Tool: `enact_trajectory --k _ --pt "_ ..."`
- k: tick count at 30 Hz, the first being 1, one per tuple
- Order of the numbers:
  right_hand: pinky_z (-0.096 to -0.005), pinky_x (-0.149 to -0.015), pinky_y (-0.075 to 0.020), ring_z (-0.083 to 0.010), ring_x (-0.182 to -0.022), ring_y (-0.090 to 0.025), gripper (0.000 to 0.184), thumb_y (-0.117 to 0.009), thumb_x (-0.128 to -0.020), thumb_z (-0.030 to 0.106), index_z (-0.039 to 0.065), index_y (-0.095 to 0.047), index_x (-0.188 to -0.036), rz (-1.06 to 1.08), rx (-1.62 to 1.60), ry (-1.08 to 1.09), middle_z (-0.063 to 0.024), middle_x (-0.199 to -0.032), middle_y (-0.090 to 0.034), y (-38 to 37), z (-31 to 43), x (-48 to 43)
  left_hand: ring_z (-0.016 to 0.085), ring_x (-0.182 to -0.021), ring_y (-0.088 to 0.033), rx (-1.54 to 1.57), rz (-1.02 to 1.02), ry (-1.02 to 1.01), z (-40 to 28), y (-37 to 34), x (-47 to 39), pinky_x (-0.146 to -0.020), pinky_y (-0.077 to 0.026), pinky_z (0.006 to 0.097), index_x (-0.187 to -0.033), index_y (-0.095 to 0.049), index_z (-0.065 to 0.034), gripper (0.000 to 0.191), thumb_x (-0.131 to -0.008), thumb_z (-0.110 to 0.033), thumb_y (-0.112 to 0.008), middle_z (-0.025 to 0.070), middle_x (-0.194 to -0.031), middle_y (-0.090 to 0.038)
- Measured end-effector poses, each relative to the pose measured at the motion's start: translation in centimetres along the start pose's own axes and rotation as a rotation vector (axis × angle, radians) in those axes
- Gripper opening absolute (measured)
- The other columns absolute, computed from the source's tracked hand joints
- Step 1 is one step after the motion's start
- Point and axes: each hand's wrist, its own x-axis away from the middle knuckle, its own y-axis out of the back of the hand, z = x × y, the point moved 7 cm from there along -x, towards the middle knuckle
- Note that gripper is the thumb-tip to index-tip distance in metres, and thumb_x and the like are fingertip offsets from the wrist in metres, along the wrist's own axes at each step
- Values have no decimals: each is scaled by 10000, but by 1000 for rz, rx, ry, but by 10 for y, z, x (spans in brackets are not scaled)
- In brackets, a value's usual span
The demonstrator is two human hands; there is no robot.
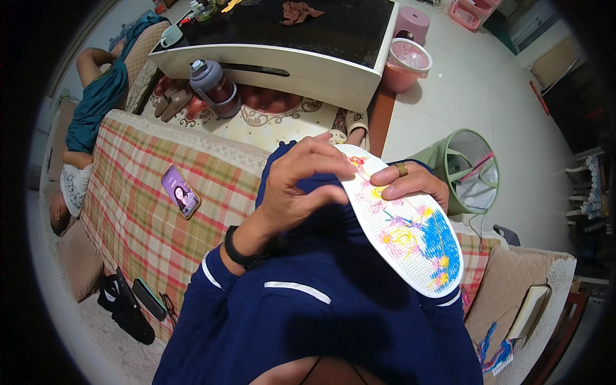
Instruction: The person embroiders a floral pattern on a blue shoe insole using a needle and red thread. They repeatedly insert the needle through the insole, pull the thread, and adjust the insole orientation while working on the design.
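Note:
A white-edged insole of perforated cloth lies tilted over my lap, embroidered with blue, pink and yellow thread. On its right edge my right hand, with a ring on one finger, grips it with fingers over the stitched face. My left hand, with a black band on the wrist, is at the upper left edge, fingertips and thumb close to or touching it. Whether a needle or thread sits between those fingertips cannot be made out. Blue and pink thread skeins lie on the sofa at the lower right.
On the plaid sofa cover left of me lies a lit phone; glasses and a dark case are lower. Another person lies at the far left. Ahead are a large bottle and a black-topped table; a green basket stands right.

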Motion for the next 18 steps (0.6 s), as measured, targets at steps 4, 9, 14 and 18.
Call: enact_trajectory --k 4,9,14,18 --pt "-272 -733 -523 -183 -850 -671 239 -792 -696 72 54 -722 -924 37 91 15 -137 -1006 -701 -3 3 2 186 -915 -615 145 43 273 18 5 -2 -871 -455 310 -972 -709 -19 225 -830 -193 -723 86 -915 -667" --pt "-288 -770 -522 -193 -878 -672 255 -801 -673 83 58 -728 -916 131 197 -35 -110 -985 -705 -12 4 4 166 -877 -618 139 203 474 24 -2 -2 -818 -470 294 -936 -727 -20 172 -785 -100 -748 87 -910 -666" --pt "-289 -769 -532 -200 -880 -680 251 -808 -673 96 56 -729 -908 144 213 -34 -108 -976 -705 -17 5 4 163 -855 -607 93 204 418 15 -5 -3 -806 -462 295 -878 -682 5 115 -821 -90 -712 75 -891 -649" --pt "-289 -766 -536 -202 -881 -684 253 -807 -680 97 48 -729 -916 194 257 -39 -115 -968 -707 -22 5 4 128 -804 -599 -173 82 209 4 -7 1 -737 -477 276 -842 -590 11 98 -860 -60 -655 45 -833 -640"
